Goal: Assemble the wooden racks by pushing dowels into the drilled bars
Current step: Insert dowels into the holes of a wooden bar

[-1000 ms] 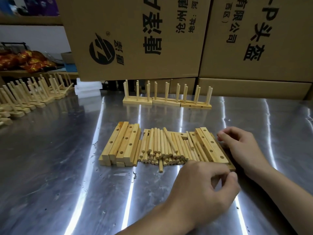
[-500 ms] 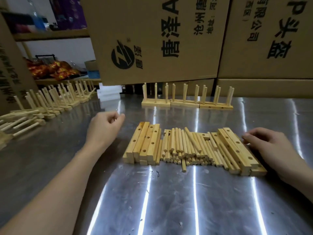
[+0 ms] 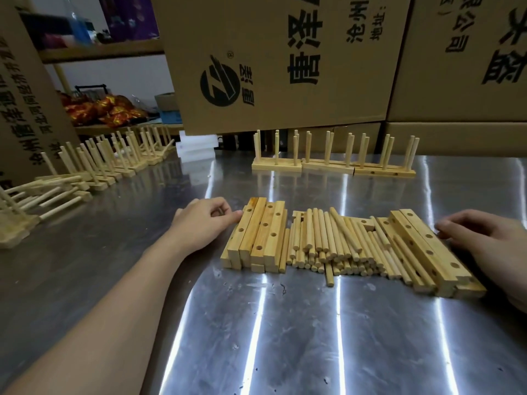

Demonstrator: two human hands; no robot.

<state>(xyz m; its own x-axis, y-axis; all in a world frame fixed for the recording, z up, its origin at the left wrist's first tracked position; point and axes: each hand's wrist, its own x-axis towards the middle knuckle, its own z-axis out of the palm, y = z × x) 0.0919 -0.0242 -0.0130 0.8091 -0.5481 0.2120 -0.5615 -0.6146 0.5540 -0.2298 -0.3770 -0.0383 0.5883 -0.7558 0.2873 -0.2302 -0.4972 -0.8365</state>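
Left hand has reached the bars, loosely curled, empty. Right hand rests bent fingers on other bars. Building can start.

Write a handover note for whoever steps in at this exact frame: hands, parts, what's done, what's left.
Left hand: loosely curled, nothing seen in it, thumb at the left stack of drilled bars.
Right hand: relaxed on the steel table, fingertips against the right stack of drilled bars.
Loose dowels lie piled between the two stacks.
Done: finished racks stand in a row at the back; more racks line the left side.
Left: the bars and dowels in front are unassembled; no dowel picked up yet.
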